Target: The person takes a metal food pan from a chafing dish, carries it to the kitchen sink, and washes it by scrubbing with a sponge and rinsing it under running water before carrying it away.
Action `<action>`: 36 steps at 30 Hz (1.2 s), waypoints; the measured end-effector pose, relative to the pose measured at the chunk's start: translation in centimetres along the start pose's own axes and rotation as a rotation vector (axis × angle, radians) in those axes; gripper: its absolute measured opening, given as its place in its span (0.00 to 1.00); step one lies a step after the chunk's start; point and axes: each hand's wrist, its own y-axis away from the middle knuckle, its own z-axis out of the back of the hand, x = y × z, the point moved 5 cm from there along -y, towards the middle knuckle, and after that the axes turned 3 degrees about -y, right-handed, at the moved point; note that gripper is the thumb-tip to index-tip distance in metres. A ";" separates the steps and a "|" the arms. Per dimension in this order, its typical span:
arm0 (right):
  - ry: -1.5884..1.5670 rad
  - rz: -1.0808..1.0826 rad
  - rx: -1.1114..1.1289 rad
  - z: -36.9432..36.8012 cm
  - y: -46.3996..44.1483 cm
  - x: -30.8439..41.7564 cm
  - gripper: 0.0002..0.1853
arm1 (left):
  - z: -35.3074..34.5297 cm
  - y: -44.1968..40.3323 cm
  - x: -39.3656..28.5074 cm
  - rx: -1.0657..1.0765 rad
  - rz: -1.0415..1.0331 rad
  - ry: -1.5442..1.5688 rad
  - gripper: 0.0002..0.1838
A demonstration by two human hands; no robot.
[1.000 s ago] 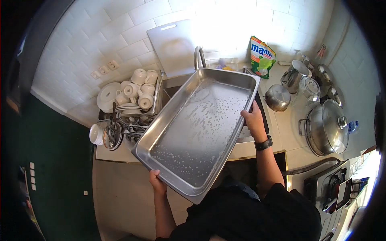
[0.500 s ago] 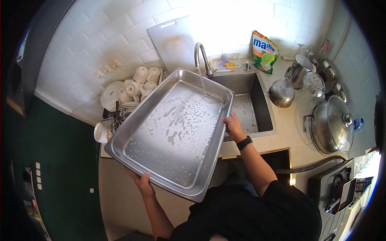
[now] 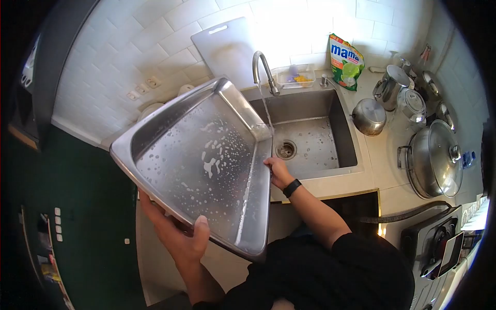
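The steel tray (image 3: 201,165) is held tilted in both hands over the bench's (image 3: 385,173) front edge, left of the sink (image 3: 310,129), its far right corner near the water stream (image 3: 266,103) from the tap (image 3: 263,67). The left hand's (image 3: 183,240) grip is clamped on the near rim, thumb up by the rim, the fingers partly hidden beneath. The right hand's (image 3: 280,174) grip is closed on the right wall; its fingers are mostly out of sight. Drops and wet patches cover the tray's inside; whether the stream touches its corner is hard to tell.

The tray hides the bench's left end and covers most of a white cup (image 3: 186,89) and a pale plate (image 3: 151,109). It also hides the sink's left side and the foot of the cutting board (image 3: 222,49), which leans on the back wall. Glare washes out the tiles beside the board. Small items in the clear box (image 3: 295,77) at the bench's back edge are too blurred to name. The stove (image 3: 429,227) is cut by the dark lens border.
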 end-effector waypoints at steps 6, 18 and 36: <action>-0.006 -0.008 0.000 0.3 -0.7 -0.5 0.09 | -0.7 -0.2 -1.1 -0.015 -0.045 -0.014 0.51; 0.307 0.436 -0.048 0.9 2.1 8.2 0.27 | 3.5 6.7 15.5 -0.143 0.277 0.353 0.50; 0.415 0.453 -0.066 -0.3 8.1 11.6 0.37 | 2.5 10.7 21.2 -0.202 0.592 0.638 0.34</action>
